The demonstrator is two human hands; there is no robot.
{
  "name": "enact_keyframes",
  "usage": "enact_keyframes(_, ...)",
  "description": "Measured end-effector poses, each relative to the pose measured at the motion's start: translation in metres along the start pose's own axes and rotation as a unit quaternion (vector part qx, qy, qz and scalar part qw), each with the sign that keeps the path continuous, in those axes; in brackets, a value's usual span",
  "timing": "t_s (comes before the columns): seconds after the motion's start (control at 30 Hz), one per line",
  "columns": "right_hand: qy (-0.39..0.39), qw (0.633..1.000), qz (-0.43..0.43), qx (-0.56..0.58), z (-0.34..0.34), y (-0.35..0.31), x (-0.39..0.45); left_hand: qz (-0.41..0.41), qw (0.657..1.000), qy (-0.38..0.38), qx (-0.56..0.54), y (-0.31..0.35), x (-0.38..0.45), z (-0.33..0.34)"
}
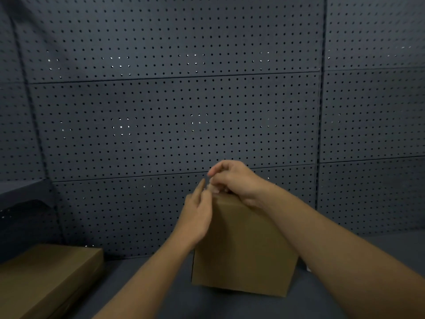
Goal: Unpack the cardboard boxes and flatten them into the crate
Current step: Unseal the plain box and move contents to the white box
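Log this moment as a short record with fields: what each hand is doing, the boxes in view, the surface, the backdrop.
left hand: left hand at the upper left edge of the upright box, fingers fairly straight; blurred
right hand: right hand curled over the top of the box, seems to pinch something there
upright box: upright box standing closed on the dark surface
flat box: flat box lying at lower left, untouched
backdrop: dark pegboard wall
crate: not in view

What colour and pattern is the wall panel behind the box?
Dark grey-blue wall panel, covered in a regular grid of small holes, seen in the head view.
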State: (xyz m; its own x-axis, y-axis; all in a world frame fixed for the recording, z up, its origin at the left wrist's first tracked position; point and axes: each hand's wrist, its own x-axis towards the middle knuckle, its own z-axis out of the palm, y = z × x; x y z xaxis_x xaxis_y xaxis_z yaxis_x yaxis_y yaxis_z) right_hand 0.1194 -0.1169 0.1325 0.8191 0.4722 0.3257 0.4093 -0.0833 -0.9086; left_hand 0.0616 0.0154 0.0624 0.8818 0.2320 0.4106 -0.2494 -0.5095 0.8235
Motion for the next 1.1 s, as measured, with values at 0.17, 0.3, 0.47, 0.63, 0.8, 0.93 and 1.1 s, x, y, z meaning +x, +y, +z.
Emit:
enact_keyframes(0.17, -0.050, 0.999, -0.008, 0.003, 0.020, 0.019, 0.007, 0.050, 0.998, 0.017, -0.040, -0.026, -0.004, -0.008)
enact_keyframes(0.3, -0.043, 0.999, 0.017, -0.014, 0.028, 0.026, 0.013, 0.045, 0.998, 0.014, -0.048, -0.045, -0.001, -0.006)
enact_keyframes(0.47, 0.047, 0.994, 0.027, 0.089, 0.018, 0.025, 0.018, 0.045, 0.995, 0.034, -0.077, -0.049, 0.003, -0.008)
enact_keyframes(0.63, 0.080, 0.996, 0.017, 0.025, 0.008, 0.027, 0.011, 0.061, 0.995, 0.044, -0.069, -0.047, 0.006, -0.003)
enact_keyframes(0.8, 0.049, 0.998, 0.014, -0.029, 0.004, 0.025, 0.009, 0.020, 0.995, 0.047, -0.082, -0.039, 0.008, -0.010)
enact_keyframes(0.93, 0.004, 0.999, 0.024, -0.024, -0.009, 0.020, 0.008, 0.026, 0.996, 0.040, 0.081, -0.023, 0.020, -0.015)
enact_keyframes(1.1, 0.043, 0.998, -0.001, -0.036, -0.008, 0.034, 0.006, 0.028, 0.948, 0.091, 0.304, -0.001, 0.022, 0.003)
